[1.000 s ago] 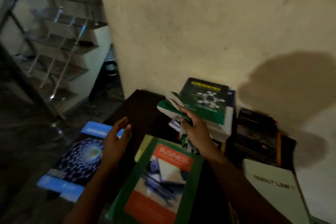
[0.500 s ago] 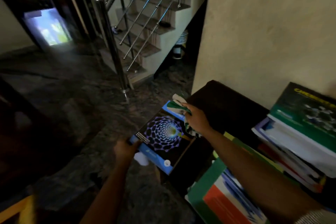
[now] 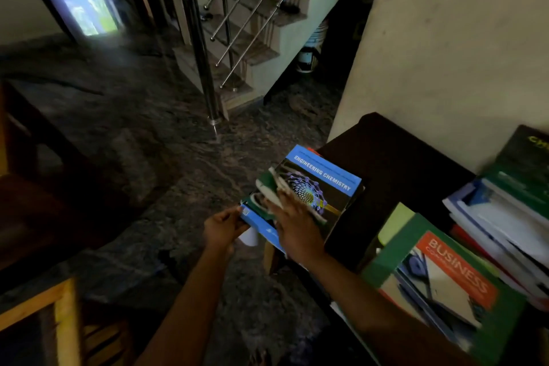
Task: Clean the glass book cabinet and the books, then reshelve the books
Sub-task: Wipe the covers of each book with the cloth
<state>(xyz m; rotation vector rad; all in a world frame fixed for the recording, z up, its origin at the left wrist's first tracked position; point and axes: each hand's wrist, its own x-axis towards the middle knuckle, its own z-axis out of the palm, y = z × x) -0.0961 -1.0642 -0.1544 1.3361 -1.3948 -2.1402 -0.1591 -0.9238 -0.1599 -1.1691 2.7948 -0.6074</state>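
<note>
- The dark stone floor [image 3: 133,128] spreads out left of and beyond both sets of fingers.
- A pale wall [image 3: 445,38] rises beyond and to the right of my right fingers.
- A staircase [image 3: 252,24] with a steel railing climbs well beyond the fingers.
- The dark worktop [image 3: 395,157] stands just right of my right fingers, against that wall.
- A stack of books [image 3: 505,211] sits on the worktop well to the right of the fingers, a green one on top.
- The Business book [image 3: 445,282], green with an orange title panel, lies on the worktop to the right of my right forearm, nearer to me than the fingers.
- The Engineering Chemistry book [image 3: 326,178] lies cover up under my right fingers at the worktop's left edge, its near part out over the floor. I cannot tell whether it touches the worktop.
- My right hand [image 3: 297,229] lies on the cover, its fingers [image 3: 286,199] fairly straight and pressing down; motion blur hides the detail.
- My left hand [image 3: 222,227] grips the book's near left corner, thumb on top, fingers curled beneath.
- The green and white cloth [image 3: 269,187] is bunched under and just beyond my right fingers, against the cover.
</note>
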